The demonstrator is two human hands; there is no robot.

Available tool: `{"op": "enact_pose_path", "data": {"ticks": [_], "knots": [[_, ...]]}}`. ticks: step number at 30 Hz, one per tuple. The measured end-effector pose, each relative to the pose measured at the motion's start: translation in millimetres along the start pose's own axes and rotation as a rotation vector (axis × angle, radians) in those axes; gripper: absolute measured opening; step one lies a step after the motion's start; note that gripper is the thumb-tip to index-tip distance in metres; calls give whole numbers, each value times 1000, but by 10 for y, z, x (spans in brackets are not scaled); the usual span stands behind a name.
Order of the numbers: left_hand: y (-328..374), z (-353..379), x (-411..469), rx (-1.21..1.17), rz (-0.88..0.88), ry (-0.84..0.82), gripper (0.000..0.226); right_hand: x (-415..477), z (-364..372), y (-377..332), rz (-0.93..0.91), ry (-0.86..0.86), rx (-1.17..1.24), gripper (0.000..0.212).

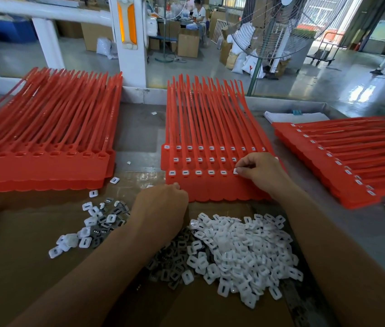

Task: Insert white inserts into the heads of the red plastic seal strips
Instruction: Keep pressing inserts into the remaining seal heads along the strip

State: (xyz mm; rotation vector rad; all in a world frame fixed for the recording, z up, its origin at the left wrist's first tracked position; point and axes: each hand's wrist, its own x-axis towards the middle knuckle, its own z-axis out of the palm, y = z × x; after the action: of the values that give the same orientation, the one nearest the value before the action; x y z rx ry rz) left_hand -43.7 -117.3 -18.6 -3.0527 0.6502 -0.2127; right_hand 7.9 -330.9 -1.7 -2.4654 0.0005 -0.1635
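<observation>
Red seal strips (pixel 210 128) lie stacked in the middle of the table, their heads toward me in three staggered rows. Most heads hold white inserts. My right hand (pixel 261 169) pinches one white insert (pixel 235 171) at a head in the nearest row, right of the filled ones. My left hand (pixel 163 206) hovers by the stack's near-left corner with fingers curled under; what it holds is hidden. A big pile of loose white inserts (pixel 241 253) lies on brown cardboard (pixel 33 267) close to me.
A stack of red strips with empty heads (pixel 45 147) lies at the left. A stack with inserts fitted (pixel 342 159) lies at the right. Scattered white and grey inserts (pixel 97 223) sit left of my left arm. A standing fan (pixel 271 27) rises behind the table.
</observation>
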Motion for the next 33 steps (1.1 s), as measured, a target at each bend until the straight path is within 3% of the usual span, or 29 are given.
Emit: {"op": "enact_pose_path", "data": {"ticks": [10, 18, 23, 33], "knots": [[-15, 27, 7, -36, 6, 21, 30, 108, -55, -77, -17, -171, -144, 21], [-9, 15, -13, -45, 17, 44, 27, 127, -41, -117, 74, -133, -130, 18], [-8, 12, -20, -44, 16, 41, 25, 161, -38, -172, 150, -126, -91, 29], [-13, 11, -18, -42, 19, 43, 25, 214, 3, -188, 201, -115, -109, 17]]}}
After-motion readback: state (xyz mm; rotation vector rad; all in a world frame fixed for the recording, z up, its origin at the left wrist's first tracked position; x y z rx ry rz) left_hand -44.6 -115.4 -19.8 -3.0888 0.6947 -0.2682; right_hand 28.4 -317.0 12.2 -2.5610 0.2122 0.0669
